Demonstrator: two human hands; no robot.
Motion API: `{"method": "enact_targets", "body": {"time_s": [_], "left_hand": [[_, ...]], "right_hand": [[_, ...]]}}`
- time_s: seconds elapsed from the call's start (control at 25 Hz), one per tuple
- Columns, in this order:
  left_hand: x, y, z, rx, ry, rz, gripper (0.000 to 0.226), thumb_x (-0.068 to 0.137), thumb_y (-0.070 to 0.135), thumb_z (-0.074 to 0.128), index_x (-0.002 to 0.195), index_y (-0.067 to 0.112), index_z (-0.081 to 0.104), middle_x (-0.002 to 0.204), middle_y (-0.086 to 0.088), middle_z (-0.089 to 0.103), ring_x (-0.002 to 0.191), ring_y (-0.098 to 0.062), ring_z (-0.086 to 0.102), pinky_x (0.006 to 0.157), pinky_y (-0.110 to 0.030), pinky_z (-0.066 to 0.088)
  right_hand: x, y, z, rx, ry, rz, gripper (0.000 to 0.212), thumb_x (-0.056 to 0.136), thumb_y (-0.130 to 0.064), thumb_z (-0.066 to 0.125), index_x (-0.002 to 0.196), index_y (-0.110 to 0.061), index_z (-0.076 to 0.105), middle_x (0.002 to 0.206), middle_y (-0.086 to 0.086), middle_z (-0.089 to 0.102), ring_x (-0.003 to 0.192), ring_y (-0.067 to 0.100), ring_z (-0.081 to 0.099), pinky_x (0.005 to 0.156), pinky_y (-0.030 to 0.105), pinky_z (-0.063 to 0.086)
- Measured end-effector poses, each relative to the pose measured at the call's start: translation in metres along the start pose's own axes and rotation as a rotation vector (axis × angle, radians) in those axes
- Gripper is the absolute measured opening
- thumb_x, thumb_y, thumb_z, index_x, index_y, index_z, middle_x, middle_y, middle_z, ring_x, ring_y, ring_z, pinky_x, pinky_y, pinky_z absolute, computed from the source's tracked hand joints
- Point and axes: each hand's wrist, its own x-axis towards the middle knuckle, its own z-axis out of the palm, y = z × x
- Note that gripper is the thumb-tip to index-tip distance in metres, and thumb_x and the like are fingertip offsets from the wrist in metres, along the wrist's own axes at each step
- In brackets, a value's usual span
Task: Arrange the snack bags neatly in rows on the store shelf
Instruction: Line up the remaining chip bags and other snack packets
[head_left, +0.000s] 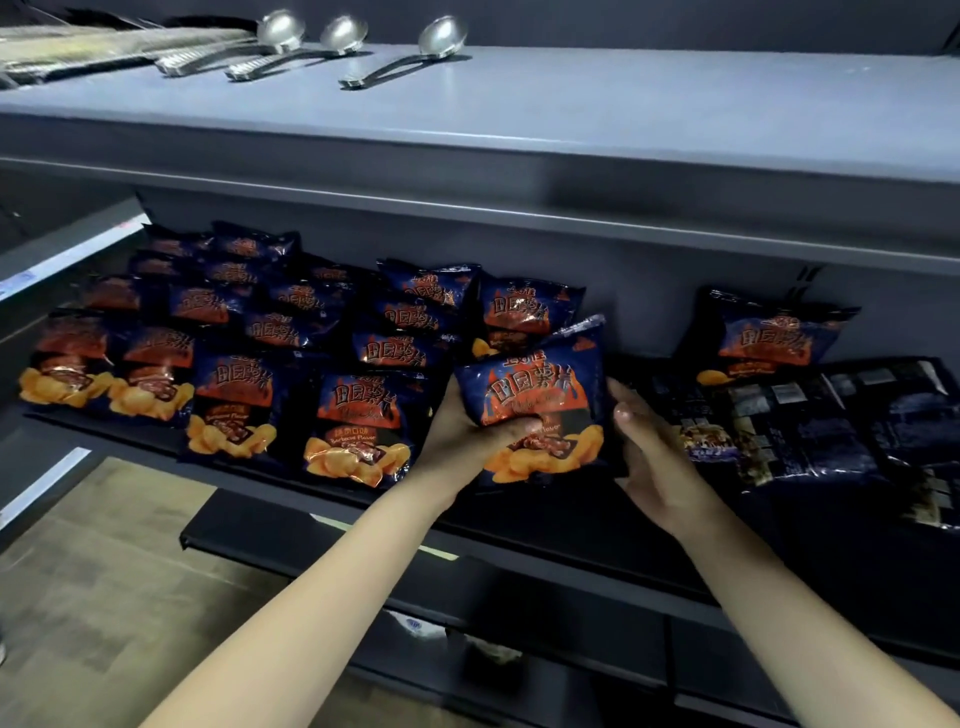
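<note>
Snack bags (358, 415): glossy plastic film, crinkled, with glare spots. Held bag (535, 384): same shiny film. Ladles (340, 39): polished metal, mirror-bright bowls. Upper shelf (623, 104): smooth matt grey, looks like painted metal. Lower shelf (571, 512): matt black. Dark packs (805, 431): shiny film. Floor (104, 571): matt, wood-look.

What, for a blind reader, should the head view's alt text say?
A left hand grips a blue snack bag over a dark shelf; the right hand touches its side. Matching bags fill rows leftward; ladles lie above.
</note>
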Motion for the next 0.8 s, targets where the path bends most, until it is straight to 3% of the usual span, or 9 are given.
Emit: {"method": "enact_targets", "body": {"time_s": [0.12, 0.2, 0.32, 0.4, 0.52, 0.64, 0.72, 0.8], "left_hand": [[0.001, -0.001, 0.001, 0.087, -0.067, 0.023, 0.068, 0.065, 0.003, 0.080, 0.119, 0.021, 0.043, 0.106, 0.009, 0.061, 0.091, 0.009, 0.059, 0.079, -0.009, 0.046], [0.003, -0.004, 0.001, 0.113, -0.108, 0.043, 0.071, 0.066, 0.001, 0.080, 0.123, 0.019, 0.041, 0.109, 0.006, 0.060, 0.093, 0.010, 0.059, 0.080, -0.008, 0.046], [0.003, -0.008, 0.002, 0.118, -0.133, 0.076, 0.076, 0.067, 0.000, 0.079, 0.129, 0.012, 0.038, 0.114, 0.005, 0.059, 0.099, 0.009, 0.058, 0.083, -0.007, 0.044], [0.003, -0.010, 0.002, 0.118, -0.124, 0.089, 0.078, 0.068, 0.006, 0.080, 0.133, 0.014, 0.036, 0.118, 0.006, 0.057, 0.103, 0.010, 0.056, 0.085, -0.007, 0.043], [0.004, -0.017, 0.003, 0.180, -0.091, 0.072, 0.085, 0.073, 0.024, 0.078, 0.142, 0.023, 0.029, 0.126, 0.014, 0.053, 0.114, 0.004, 0.052, 0.098, -0.018, 0.041], [-0.004, -0.029, 0.012, 0.264, -0.013, 0.028, 0.093, 0.079, 0.025, 0.073, 0.148, 0.024, 0.011, 0.128, 0.020, 0.042, 0.118, -0.003, 0.045, 0.097, -0.020, 0.037], [-0.012, -0.040, 0.020, 0.300, 0.041, 0.011, 0.095, 0.083, 0.023, 0.069, 0.148, 0.020, 0.001, 0.142, 0.007, 0.035, 0.124, -0.007, 0.041, 0.100, -0.020, 0.034], [-0.016, -0.050, 0.024, 0.416, 0.042, 0.058, 0.084, 0.088, 0.024, 0.062, 0.149, 0.018, 0.004, 0.150, -0.003, 0.028, 0.132, -0.012, 0.036, 0.104, -0.019, 0.029]], "right_hand": [[-0.003, -0.008, -0.001, -0.328, -0.135, -0.059, 0.077, 0.061, -0.040, 0.082, 0.127, -0.023, 0.048, 0.121, 0.000, 0.064, 0.115, 0.014, 0.058, 0.090, 0.027, 0.050], [-0.004, 0.001, 0.002, -0.461, -0.135, -0.091, 0.069, 0.064, -0.029, 0.077, 0.125, -0.022, 0.046, 0.119, -0.002, 0.064, 0.115, 0.011, 0.058, 0.095, 0.027, 0.048], [-0.002, 0.017, 0.006, -0.501, -0.034, -0.095, 0.066, 0.063, -0.032, 0.081, 0.121, -0.025, 0.050, 0.116, -0.003, 0.065, 0.113, 0.011, 0.059, 0.102, 0.039, 0.045], [0.002, 0.022, 0.007, -0.512, 0.013, -0.091, 0.082, 0.055, -0.046, 0.084, 0.124, -0.019, 0.050, 0.118, 0.002, 0.065, 0.114, 0.014, 0.059, 0.101, 0.043, 0.046], [0.014, 0.017, 0.004, -0.509, 0.140, -0.154, 0.080, 0.057, -0.040, 0.080, 0.126, -0.016, 0.047, 0.120, 0.004, 0.062, 0.114, 0.017, 0.058, 0.099, 0.043, 0.046], [0.038, 0.005, -0.002, -0.517, 0.281, -0.169, 0.071, 0.064, -0.034, 0.078, 0.124, -0.016, 0.044, 0.121, 0.001, 0.060, 0.114, 0.017, 0.057, 0.098, 0.042, 0.046], [0.053, 0.000, -0.002, -0.561, 0.329, -0.145, 0.052, 0.075, -0.019, 0.075, 0.117, -0.015, 0.044, 0.111, -0.004, 0.060, 0.104, 0.009, 0.057, 0.094, 0.032, 0.048], [0.069, 0.001, 0.006, -0.625, 0.343, -0.113, 0.039, 0.082, -0.009, 0.069, 0.111, -0.013, 0.043, 0.099, -0.008, 0.057, 0.091, 0.004, 0.055, 0.080, 0.020, 0.048]]}}
